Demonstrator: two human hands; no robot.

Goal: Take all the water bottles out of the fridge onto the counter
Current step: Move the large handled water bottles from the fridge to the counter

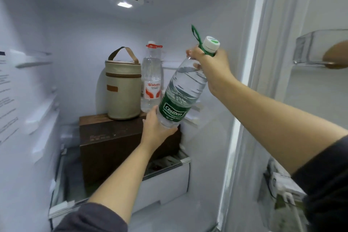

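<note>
My right grip [211, 69] curls round the neck of the green-labelled bottle [180, 96], my left grip [156, 128] cupping its base. Part full of water, it hangs tilted inside the fridge [75, 34]. Behind it the red-capped bottle [151, 81] stands upright beside a beige bag [123, 88] on a brown box [113, 143].

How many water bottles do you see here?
2. The green-label bottle is tilted, held by the right hand at its neck and the left hand at its base. The red-label bottle stands upright beside the beige bag. Others may be hidden.
</note>
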